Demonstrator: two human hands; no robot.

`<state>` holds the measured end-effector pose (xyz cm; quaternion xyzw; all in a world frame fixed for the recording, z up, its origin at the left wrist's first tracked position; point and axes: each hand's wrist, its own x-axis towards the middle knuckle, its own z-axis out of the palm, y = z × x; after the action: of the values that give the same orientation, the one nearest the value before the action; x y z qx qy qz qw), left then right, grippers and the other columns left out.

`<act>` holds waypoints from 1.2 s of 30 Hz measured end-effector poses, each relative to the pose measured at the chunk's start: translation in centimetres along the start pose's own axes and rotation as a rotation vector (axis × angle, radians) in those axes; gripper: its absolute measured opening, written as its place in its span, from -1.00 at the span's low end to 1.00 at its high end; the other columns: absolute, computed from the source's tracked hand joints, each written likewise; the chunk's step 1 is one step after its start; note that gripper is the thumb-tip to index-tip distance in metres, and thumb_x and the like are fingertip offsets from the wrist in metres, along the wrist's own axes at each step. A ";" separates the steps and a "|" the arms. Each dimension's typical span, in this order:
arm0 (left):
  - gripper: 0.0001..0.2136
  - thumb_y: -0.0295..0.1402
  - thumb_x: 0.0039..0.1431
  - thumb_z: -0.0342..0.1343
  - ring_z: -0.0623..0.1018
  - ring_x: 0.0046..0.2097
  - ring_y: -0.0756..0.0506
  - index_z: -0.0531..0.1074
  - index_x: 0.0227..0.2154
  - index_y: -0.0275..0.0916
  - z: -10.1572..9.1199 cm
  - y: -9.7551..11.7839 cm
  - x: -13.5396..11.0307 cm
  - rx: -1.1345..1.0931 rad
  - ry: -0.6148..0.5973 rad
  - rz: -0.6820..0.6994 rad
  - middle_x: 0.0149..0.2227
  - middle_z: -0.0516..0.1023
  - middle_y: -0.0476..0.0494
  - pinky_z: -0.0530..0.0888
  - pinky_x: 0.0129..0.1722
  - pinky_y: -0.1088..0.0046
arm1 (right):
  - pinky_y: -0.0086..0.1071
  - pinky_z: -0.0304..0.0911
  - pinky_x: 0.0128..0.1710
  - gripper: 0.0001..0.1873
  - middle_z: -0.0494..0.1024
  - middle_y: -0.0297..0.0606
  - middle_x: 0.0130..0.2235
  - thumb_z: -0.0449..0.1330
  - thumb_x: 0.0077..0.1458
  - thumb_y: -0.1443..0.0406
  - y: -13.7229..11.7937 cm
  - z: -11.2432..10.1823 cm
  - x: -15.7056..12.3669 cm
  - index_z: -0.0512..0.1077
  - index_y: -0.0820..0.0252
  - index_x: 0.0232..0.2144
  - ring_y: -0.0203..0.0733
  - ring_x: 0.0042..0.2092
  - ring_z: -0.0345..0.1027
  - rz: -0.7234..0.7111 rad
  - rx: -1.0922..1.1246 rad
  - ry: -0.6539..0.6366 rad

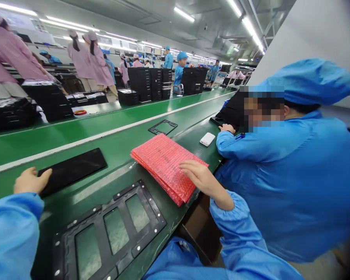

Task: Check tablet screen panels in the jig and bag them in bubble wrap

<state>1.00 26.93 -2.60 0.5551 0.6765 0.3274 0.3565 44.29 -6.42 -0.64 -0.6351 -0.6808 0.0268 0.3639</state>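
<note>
Left hand: the left hand [32, 181] lies open, fingers spread, its fingertips touching the near left end of the black panel [72, 169].
Black panel: flat on the green surface [111, 132], near left; its long axis runs from near left to far right.
Right hand: the right hand [201, 179] rests open and palm down on the near right corner of the red bubble bags [163, 161].
Red bubble bags: a flat stack at the surface's right edge, long axis from far left to near right.
Hands: well apart.
Black frame [111, 233]: nearest, between the hands; the green surface shows through its three openings.
Small frame [163, 127]: farther off.
White device [207, 139]: right, beside a co-worker's hand [226, 127].
Black trays [140, 83]: stacked, far side.
</note>
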 end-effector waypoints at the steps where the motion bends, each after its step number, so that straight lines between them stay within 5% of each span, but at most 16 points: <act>1: -0.82 -0.59 -0.03 0.25 0.36 0.20 -0.08 0.33 -0.46 -0.35 1.0 0.9 -1.2 0.017 0.005 0.034 -0.04 0.55 0.23 0.19 -0.57 0.99 | -0.10 0.21 0.15 -0.59 0.52 -0.08 0.04 -0.07 0.33 0.15 1.1 0.1 0.9 0.53 0.14 -0.08 -0.04 0.10 0.35 0.006 -0.096 0.011; 3: -0.81 -0.54 0.02 0.26 0.50 0.03 -0.01 0.44 -0.27 -0.35 3.8 2.9 -4.5 -0.185 -0.164 0.090 -0.13 0.59 0.19 0.36 -0.40 0.90 | -0.03 0.09 0.21 -0.58 0.37 0.00 0.18 -0.02 0.30 0.11 3.1 0.5 2.6 0.55 0.19 -0.11 0.07 0.22 0.19 0.033 -0.276 -0.024; 6: -0.68 -0.39 0.09 0.26 0.57 -0.11 -0.04 0.45 -0.08 -0.37 8.8 5.4 -10.3 -0.492 -0.595 0.081 -0.14 0.62 -0.04 0.49 -0.26 0.65 | 0.01 0.03 0.23 -0.35 0.15 0.07 0.30 0.19 0.07 -0.09 5.0 1.1 4.5 0.44 0.20 0.07 0.24 0.29 0.03 0.119 -0.413 -0.183; 7: -0.66 -0.36 0.12 0.24 0.58 -0.08 -0.10 0.45 -0.05 -0.38 10.4 6.0 -12.1 -0.525 -0.751 0.033 -0.05 0.59 -0.19 0.52 -0.24 0.57 | -0.01 0.07 0.21 -0.22 0.16 0.10 0.29 0.22 0.00 -0.15 5.2 1.2 4.9 0.37 0.19 0.13 0.24 0.27 0.08 0.146 -0.423 -0.229; 9: -0.66 -0.28 0.09 0.26 0.61 -0.13 -0.21 0.50 -0.11 -0.40 13.3 6.6 -15.3 -0.520 -0.870 -0.016 -0.01 0.55 -0.42 0.56 -0.29 0.43 | -0.04 0.15 0.15 -0.09 0.26 0.11 0.23 0.20 -0.05 -0.21 5.4 1.5 5.5 0.28 0.20 0.20 0.21 0.17 0.23 0.175 -0.425 -0.279; 11: -0.65 -0.20 0.15 0.20 0.57 -0.01 -0.24 0.50 -0.06 -0.29 15.9 6.7 -17.8 -0.643 -1.065 -0.076 0.14 0.44 -0.39 0.57 -0.22 0.36 | -0.02 0.18 0.11 -0.06 0.34 0.10 0.17 0.20 -0.08 -0.23 5.2 1.6 5.9 0.28 0.20 0.21 0.21 0.11 0.28 0.174 -0.434 -0.276; 14: -0.67 -0.22 0.21 0.14 0.48 0.12 -0.22 0.47 0.00 -0.20 18.7 6.3 -20.4 -0.897 -1.146 -0.087 0.21 0.39 -0.26 0.51 -0.03 0.29 | 0.02 0.17 0.09 -0.06 0.39 0.09 0.13 0.24 -0.13 -0.23 4.7 1.8 6.2 0.33 0.21 0.17 0.25 0.11 0.25 0.155 -0.450 -0.252; 18: -0.68 -0.32 0.21 0.15 0.46 0.14 -0.26 0.46 0.01 -0.29 20.4 5.9 -22.3 -1.119 -1.064 -0.143 0.12 0.49 -0.30 0.40 0.14 0.16 | -0.05 0.19 0.09 -0.06 0.41 0.05 0.10 0.26 -0.17 -0.25 2.9 2.9 6.4 0.36 0.21 0.13 0.16 0.07 0.27 0.092 -0.438 -0.255; 21: -0.62 -0.46 0.18 0.14 0.53 0.06 -0.29 0.39 0.07 -0.38 19.4 5.5 -22.7 -1.180 -0.954 -0.290 0.04 0.54 -0.37 0.42 0.12 0.12 | -0.07 0.22 0.08 -0.09 0.43 0.04 0.06 0.27 -0.16 -0.24 0.8 4.2 6.1 0.38 0.21 0.10 0.12 0.05 0.30 0.024 -0.369 -0.253; 25: -0.59 -0.53 0.19 0.07 0.62 -0.09 -0.30 0.34 0.12 -0.42 14.3 4.3 -22.6 -1.065 -0.794 -0.477 -0.09 0.62 -0.38 0.53 -0.01 0.09 | -0.01 0.19 0.11 -0.33 0.46 0.03 0.05 0.21 0.07 -0.08 -1.8 5.7 4.5 0.39 0.20 0.10 0.10 0.08 0.31 -0.026 -0.089 -0.211; 30: -0.57 -0.52 0.14 0.12 0.63 -0.14 -0.35 0.40 0.10 -0.29 5.9 1.7 -24.6 -1.013 -0.638 -0.558 -0.16 0.66 -0.28 0.58 -0.09 0.05 | -0.09 0.13 0.21 -0.24 0.26 -0.14 0.27 0.22 0.11 0.05 -5.6 8.2 1.5 0.10 0.04 0.28 -0.04 0.24 0.19 0.147 0.806 -0.221; 33: -0.47 -0.57 0.01 0.21 0.61 -0.11 -0.39 0.43 0.09 -0.13 2.5 -0.1 -26.6 -1.016 -0.519 -0.555 -0.16 0.67 -0.18 0.60 -0.11 0.03 | -0.09 0.26 0.11 -0.21 0.43 -0.16 0.15 0.32 -0.04 0.01 -8.3 10.2 0.4 0.23 0.07 0.20 0.01 0.10 0.38 0.321 1.327 -0.450; 36: -0.38 -0.50 -0.08 0.31 0.58 -0.05 -0.44 0.41 0.11 -0.01 0.2 -1.7 -27.8 -1.001 -0.485 -0.631 -0.12 0.65 -0.14 0.60 -0.12 0.01 | -0.12 0.29 0.07 -0.25 0.53 -0.19 0.04 0.41 -0.17 0.06 -10.2 11.8 0.0 0.36 0.13 0.08 0.02 0.01 0.44 0.395 1.478 -0.486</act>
<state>3.89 -0.74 -0.87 0.1537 0.4726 0.3481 0.7948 29.38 -3.36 -4.22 -0.3150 -0.4223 0.6720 0.5204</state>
